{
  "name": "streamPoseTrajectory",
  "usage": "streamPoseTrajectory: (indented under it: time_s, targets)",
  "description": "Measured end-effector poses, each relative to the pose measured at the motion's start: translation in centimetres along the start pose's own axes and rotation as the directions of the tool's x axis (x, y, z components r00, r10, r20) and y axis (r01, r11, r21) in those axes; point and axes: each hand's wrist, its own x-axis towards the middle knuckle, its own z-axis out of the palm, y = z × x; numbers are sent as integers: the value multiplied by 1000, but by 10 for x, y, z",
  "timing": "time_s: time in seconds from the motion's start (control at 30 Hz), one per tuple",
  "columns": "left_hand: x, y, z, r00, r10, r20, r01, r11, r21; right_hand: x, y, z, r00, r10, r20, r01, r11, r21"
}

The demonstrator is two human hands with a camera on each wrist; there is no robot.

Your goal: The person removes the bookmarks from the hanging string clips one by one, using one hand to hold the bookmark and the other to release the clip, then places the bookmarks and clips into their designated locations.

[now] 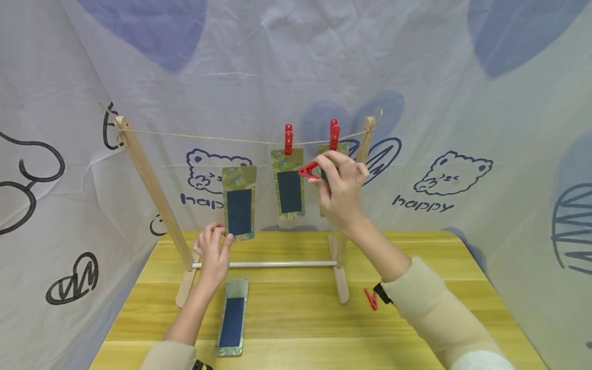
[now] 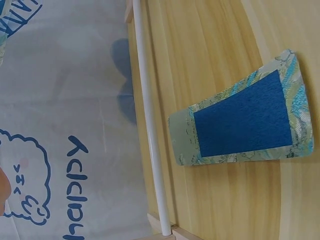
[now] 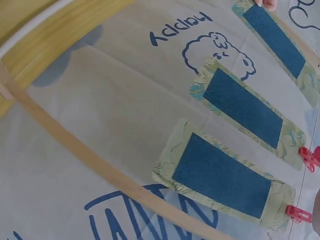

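My left hand (image 1: pixel 214 254) pinches the lower left corner of a patterned card with a dark blue panel (image 1: pixel 239 205), held upright just below the string (image 1: pixel 203 136). In my right hand (image 1: pixel 343 191) a red clothespin (image 1: pixel 307 170) is pinched between thumb and fingers, to the right of that card. Two similar cards hang from the string by red clothespins: a middle card (image 1: pixel 290 192) and a right card (image 3: pixel 222 177), the latter partly hidden behind my right hand in the head view. Another such card (image 2: pixel 242 120) lies flat on the table.
The string runs between a left wooden post (image 1: pixel 154 190) and a right wooden post (image 1: pixel 365 139). A white rod (image 1: pixel 282 264) joins their feet. One loose red clothespin (image 1: pixel 371 299) lies on the wooden table (image 1: pixel 287 318) near my right sleeve. A printed cloth hangs behind.
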Motion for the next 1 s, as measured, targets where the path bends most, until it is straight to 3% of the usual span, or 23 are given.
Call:
streamPoseTrajectory:
  time_s: [0.27,0.53,1.0]
  targets:
    - [-8,-2,1,1000,11,-7,-11,1000,-7,-13,3,-9,999,28,31,-28,1000,-13]
    - [-15,0,0,999,-27,24,27,999,-29,-24,4,-17,996,57,65,-55,998,-25]
    - [-32,-3,3,1000,-23,-5,23,1000,-17,-46,9,-26,992,90,91,-86,995,-47]
